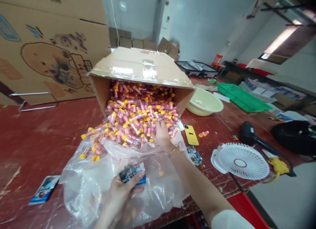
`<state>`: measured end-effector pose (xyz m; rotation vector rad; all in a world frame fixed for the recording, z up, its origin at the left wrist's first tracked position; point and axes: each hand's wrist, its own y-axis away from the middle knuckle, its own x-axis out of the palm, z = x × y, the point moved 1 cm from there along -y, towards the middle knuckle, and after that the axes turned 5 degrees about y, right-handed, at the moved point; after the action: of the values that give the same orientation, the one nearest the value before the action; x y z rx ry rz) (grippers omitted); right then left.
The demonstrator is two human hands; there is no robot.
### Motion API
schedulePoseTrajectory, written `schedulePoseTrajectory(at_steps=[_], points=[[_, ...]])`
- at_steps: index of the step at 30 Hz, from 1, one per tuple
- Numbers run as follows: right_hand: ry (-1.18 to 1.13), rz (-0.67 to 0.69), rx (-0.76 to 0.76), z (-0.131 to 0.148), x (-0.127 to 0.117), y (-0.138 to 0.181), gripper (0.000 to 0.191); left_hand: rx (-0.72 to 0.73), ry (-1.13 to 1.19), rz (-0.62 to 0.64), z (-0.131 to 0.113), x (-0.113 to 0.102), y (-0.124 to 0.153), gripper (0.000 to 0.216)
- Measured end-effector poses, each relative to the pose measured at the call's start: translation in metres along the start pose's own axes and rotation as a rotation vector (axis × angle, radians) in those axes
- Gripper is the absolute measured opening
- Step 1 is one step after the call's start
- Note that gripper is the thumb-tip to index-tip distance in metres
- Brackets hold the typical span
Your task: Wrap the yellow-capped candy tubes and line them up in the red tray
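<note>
My left hand pinches a small blue printed foil packet above a crumpled clear plastic sheet. My right hand, with a thin bracelet at the wrist, reaches onto a heap of small clear tubes with pink contents and yellow caps. Its fingers are stretched out and touch the tubes; the fingertips are partly lost among them. The heap spills from a cardboard box lying on its side, its opening toward me. More tubes lie loose on the plastic at the left.
Another blue packet lies left on the red table. At right are a yellow phone, more packets, a pale basin, a white fan, a black hair dryer and a green tray. A large carton stands behind left.
</note>
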<state>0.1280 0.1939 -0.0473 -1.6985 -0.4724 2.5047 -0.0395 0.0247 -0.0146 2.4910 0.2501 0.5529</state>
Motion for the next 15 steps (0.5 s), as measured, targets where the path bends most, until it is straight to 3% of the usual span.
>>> schedulePoseTrajectory(at_steps=[5,11,15], points=[[-0.03,0.057,-0.017,-0.004,-0.009,0.005,0.042,-0.005,-0.008,0.021,-0.006,0.009,0.005,0.029],[-0.149,0.008,0.048,-0.004,-0.015,0.001,0.004,-0.017,-0.053,0.104,-0.005,0.009,0.009,0.028],[-0.32,-0.039,0.097,0.006,-0.022,0.004,0.01,0.002,-0.056,0.142,0.001,0.003,0.005,0.028]])
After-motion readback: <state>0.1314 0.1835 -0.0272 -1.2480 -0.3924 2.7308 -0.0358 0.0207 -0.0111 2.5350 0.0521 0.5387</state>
